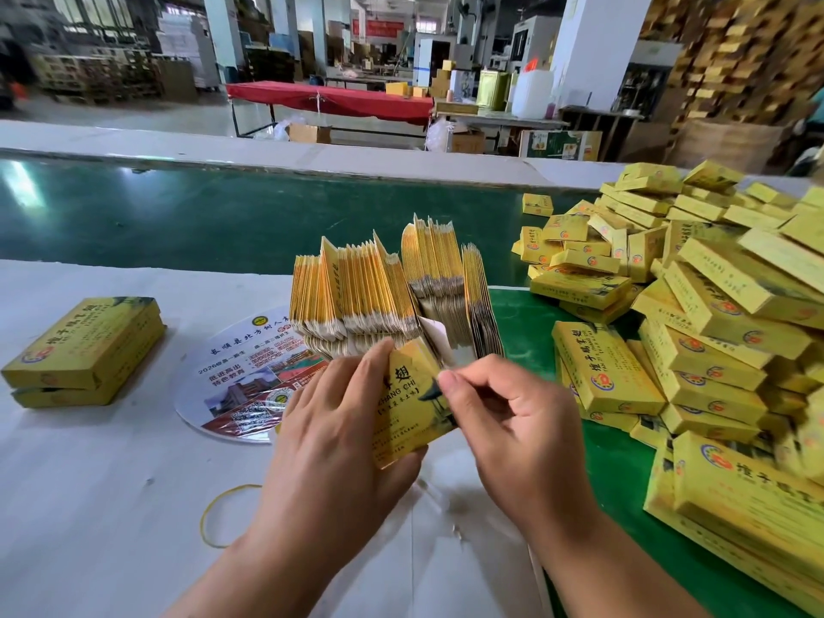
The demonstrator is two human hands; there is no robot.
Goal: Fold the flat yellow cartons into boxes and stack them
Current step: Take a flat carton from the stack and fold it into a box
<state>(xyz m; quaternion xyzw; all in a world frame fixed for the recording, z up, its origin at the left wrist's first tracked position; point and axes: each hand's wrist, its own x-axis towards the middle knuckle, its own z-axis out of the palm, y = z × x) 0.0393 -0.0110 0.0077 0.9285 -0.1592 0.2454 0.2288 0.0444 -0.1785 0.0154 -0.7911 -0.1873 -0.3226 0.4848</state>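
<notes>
One flat yellow printed carton (412, 408) comes off the front of the fanned upright bundle of flat cartons (392, 296).

Left hand (339, 421) grips its lower edge, right hand (512, 421) pinches the top corner; thin card looks light, springy, crease-prone, so hold by the edges.

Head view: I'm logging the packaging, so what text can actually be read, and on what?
"HANG CHI": on the carton held between the left hand and right hand, its start covered.
"2026": on the round printed fan on the table; its other lines are too small to read.
Folded boxes and red banner: characters too blurred to read.
</notes>
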